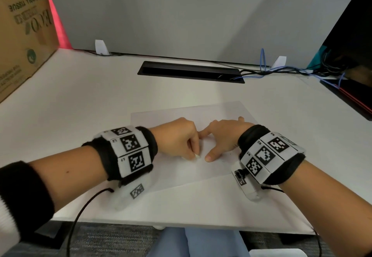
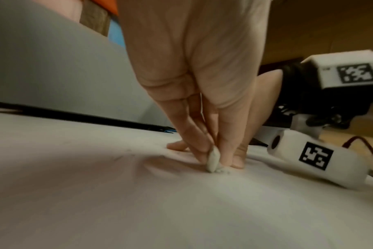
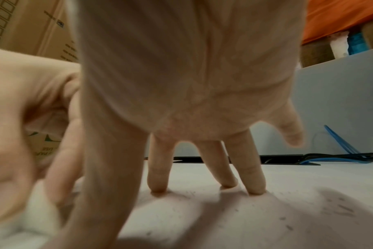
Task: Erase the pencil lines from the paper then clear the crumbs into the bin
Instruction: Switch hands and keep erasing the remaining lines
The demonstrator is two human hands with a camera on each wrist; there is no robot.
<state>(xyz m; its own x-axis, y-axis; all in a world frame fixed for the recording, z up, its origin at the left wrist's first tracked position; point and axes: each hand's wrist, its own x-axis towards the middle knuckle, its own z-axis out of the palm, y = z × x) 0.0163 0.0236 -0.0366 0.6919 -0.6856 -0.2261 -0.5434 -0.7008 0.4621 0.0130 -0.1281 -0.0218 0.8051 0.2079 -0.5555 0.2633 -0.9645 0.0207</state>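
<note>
A white sheet of paper [image 1: 201, 172] lies on the desk in front of me. My left hand [image 1: 179, 139] pinches a small white eraser [image 1: 197, 156] [image 2: 213, 159] between thumb and fingers, its tip pressed on the paper. Grey crumbs [image 2: 222, 171] lie at the eraser's tip. Just to the right, my right hand [image 1: 221, 135] is spread flat, its straight fingertips [image 3: 254, 190] and thumb pressing the sheet down. Dark eraser crumbs [image 3: 334, 210] are scattered on the paper [image 3: 202, 219] around the right hand. No bin is in view.
A cardboard box [image 1: 22, 35] stands at the far left of the white desk [image 1: 80, 99]. A black cable slot [image 1: 191, 71] runs along the back, with blue and black cables [image 1: 281, 71] at the right. A grey partition [image 1: 181, 15] closes the rear.
</note>
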